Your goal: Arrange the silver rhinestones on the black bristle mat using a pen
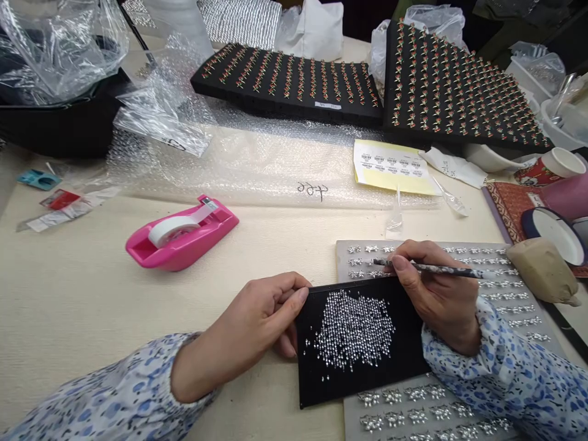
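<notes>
Along the near edge of the tabletop (92, 294), the left hand (248, 331) is clamping the left edge of a black board (408, 361), fingers curled underneath and thumb on top. Loose crystals (353, 331) are lying unsecured in a heap on that board, so any tilt or jolt is a spill risk. The right hand (436, 300) is pinching a speckled stick (436, 268) in a narrow, pen-like grip, wrist lowered, its tip reaching over a grey sheet (353, 422) carrying rows of silver star motifs (404, 395). A slip of that tip could be knocking motifs out of line, and the right sleeve (500, 367) is lying across the sheet, where dragging could disturb them too. Farther off, a pink tape dispenser (215, 220) is sitting left of centre, and black foam trays (287, 82) are holding rows of red-and-gold pins.
</notes>
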`<state>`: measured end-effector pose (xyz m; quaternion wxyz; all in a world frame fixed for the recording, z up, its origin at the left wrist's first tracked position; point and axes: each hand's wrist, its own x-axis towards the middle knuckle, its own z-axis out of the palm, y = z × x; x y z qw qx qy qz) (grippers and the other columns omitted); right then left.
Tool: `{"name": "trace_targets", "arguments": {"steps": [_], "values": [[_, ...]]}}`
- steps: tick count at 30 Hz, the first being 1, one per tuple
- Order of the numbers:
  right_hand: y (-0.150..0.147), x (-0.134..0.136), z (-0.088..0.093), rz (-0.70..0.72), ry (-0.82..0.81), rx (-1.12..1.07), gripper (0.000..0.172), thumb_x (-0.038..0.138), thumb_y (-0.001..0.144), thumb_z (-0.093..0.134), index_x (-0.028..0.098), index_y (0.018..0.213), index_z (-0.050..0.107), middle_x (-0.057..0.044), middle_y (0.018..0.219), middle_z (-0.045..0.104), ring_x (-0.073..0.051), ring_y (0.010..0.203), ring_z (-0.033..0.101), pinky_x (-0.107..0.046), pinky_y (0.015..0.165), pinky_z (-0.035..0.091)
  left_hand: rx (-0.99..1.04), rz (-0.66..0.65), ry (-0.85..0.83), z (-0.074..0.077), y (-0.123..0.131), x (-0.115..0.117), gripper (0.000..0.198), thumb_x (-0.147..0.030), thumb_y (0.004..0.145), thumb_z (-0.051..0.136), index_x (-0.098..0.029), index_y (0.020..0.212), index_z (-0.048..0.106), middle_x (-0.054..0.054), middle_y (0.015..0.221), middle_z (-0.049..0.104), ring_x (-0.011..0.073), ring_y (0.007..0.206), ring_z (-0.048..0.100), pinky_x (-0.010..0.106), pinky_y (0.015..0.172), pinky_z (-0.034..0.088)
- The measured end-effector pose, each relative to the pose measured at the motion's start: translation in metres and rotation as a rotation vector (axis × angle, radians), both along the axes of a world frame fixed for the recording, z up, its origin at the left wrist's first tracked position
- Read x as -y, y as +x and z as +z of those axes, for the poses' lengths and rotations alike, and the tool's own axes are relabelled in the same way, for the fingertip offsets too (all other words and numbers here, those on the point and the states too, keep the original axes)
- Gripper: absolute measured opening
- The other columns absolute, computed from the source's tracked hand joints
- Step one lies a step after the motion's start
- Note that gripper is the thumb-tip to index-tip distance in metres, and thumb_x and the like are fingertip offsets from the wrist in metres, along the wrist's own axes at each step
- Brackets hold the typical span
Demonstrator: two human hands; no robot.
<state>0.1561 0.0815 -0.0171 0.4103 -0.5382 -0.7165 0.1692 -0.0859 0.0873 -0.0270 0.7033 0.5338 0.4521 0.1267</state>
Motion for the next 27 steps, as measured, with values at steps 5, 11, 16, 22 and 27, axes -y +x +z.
{"name": "trace_targets", "arguments": {"steps": [5, 11, 16, 22, 27], "values": [[0.0026, 0.0054, 0.0034, 0.193, -0.017, -0.172, 0.013, 0.008, 0.076, 0.052, 0.017, 0.082, 0.059, -0.001, 0.069, 0.058, -0.013, 0.062, 0.056, -0.030, 0.055, 0.045, 0.011, 0.009, -0.012, 0.0007, -0.0006, 0.0005, 0.029, -0.037, 0.092, 0.043, -0.013, 0.106, 0.053, -0.001, 0.059, 0.063, 0.0104, 0.046, 0.062, 0.014, 0.043, 0.050], [0.0028, 0.0090, 0.0029, 0.407, -0.062, -0.180, 0.015, 0.005, 0.073, 0.048, 0.016, 0.080, 0.056, -0.004, 0.069, 0.056, -0.013, 0.060, 0.052, -0.033, 0.054, 0.044, 0.014, 0.021, -0.014, 0.0015, 0.0008, 0.0001, 0.028, -0.036, 0.092, 0.044, -0.013, 0.105, 0.054, -0.001, 0.059, 0.063, 0.0101, 0.046, 0.062, 0.013, 0.043, 0.050], [0.0019, 0.0088, 0.0032, 0.417, -0.073, -0.154, 0.015, 0.006, 0.073, 0.048, 0.016, 0.080, 0.056, -0.003, 0.068, 0.055, -0.013, 0.060, 0.051, -0.032, 0.055, 0.044, 0.001, 0.015, -0.011, 0.0006, 0.0012, -0.0009, 0.028, -0.036, 0.091, 0.044, -0.013, 0.106, 0.053, -0.001, 0.058, 0.063, 0.0109, 0.046, 0.062, 0.014, 0.043, 0.050], [0.0015, 0.0089, 0.0033, 0.408, -0.074, -0.157, 0.016, 0.005, 0.072, 0.048, 0.016, 0.080, 0.056, -0.003, 0.069, 0.056, -0.013, 0.061, 0.052, -0.032, 0.055, 0.044, 0.000, 0.013, -0.017, 0.0022, -0.0001, 0.0012, 0.028, -0.036, 0.091, 0.044, -0.012, 0.104, 0.052, 0.000, 0.059, 0.062, 0.0109, 0.046, 0.062, 0.014, 0.043, 0.050], [0.0026, 0.0088, 0.0030, 0.362, -0.066, -0.223, 0.017, 0.007, 0.075, 0.049, 0.018, 0.083, 0.058, -0.003, 0.070, 0.057, -0.014, 0.061, 0.053, -0.033, 0.055, 0.045, 0.004, 0.013, -0.021, 0.0029, -0.0003, 0.0009, 0.029, -0.036, 0.091, 0.043, -0.013, 0.104, 0.052, 0.000, 0.059, 0.062, 0.0110, 0.046, 0.061, 0.015, 0.044, 0.050]]}}
